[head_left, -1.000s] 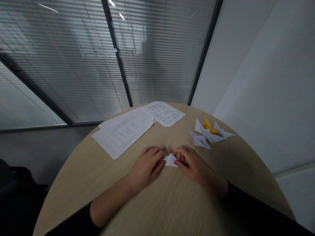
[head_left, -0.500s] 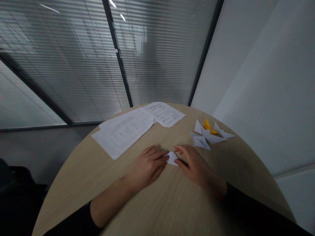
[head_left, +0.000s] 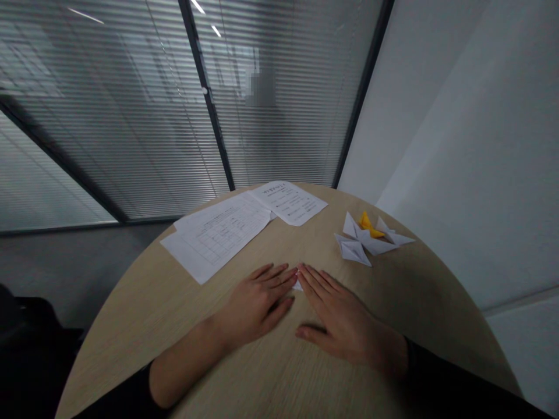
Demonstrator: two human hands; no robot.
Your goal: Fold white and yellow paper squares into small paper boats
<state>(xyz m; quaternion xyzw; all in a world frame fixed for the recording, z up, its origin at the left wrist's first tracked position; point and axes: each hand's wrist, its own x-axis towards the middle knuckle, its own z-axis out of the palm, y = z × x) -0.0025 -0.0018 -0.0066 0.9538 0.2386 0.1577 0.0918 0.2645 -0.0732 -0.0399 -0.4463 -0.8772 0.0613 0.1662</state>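
Note:
My left hand [head_left: 257, 301] and my right hand [head_left: 340, 317] both lie flat, palm down, on the round wooden table [head_left: 174, 326], fingertips meeting near the middle. Their fingers are stretched out. A small folded white paper [head_left: 298, 286] lies under the fingertips, and only a sliver of it shows between the two hands. Both forearms reach in from the near edge in dark sleeves.
Printed sheets [head_left: 220, 233] and another sheet [head_left: 290, 201] lie at the table's far side. A cluster of folded white paper shapes [head_left: 356, 249] with one yellow shape [head_left: 368, 226] sits at the right. Glass walls with blinds stand behind; a white wall runs along the right.
My right hand went from curled fingers pinching the small paper to lying flat over it. The left hand's fingers also spread flat, and most of the paper is now covered.

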